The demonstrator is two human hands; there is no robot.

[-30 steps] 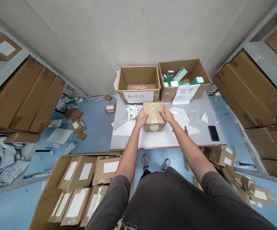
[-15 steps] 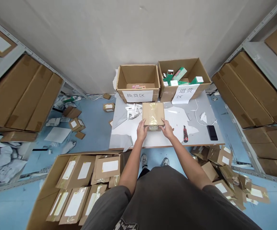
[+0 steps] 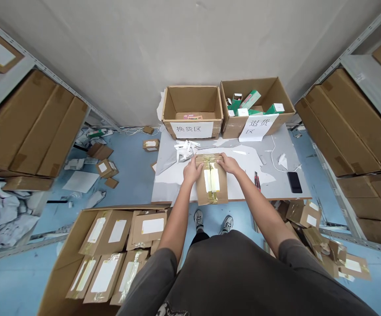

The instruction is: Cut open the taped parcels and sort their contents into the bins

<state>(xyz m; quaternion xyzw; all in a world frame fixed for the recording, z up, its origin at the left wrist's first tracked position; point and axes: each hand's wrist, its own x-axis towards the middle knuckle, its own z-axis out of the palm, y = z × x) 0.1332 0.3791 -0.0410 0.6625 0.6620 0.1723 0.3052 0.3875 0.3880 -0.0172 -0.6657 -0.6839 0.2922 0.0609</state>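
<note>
A small taped cardboard box [image 3: 201, 186] is held over the front part of the table, its side with white labels and shiny tape facing me. My left hand [image 3: 192, 170] grips its upper left edge, and my right hand [image 3: 229, 164] grips the upper right edge. The fingertips are partly hidden behind the box. To the right of it on the table lies a red and black utility knife [image 3: 257, 181]. Crumpled white paper [image 3: 184, 150] sits just beyond my left hand.
Two open cartons with paper signs, a left one [image 3: 192, 101] and a right one [image 3: 233, 129] with green-white boxes, stand at the table's back. A phone [image 3: 295, 182] lies far right. A big carton of parcels [image 3: 55, 267] is at front left; shelves [image 3: 361, 79] flank both sides.
The box has been turned, so its labelled side now faces me instead of the plain taped face. Both hands have shifted up to its far edge, and the box has come nearer to me.
</note>
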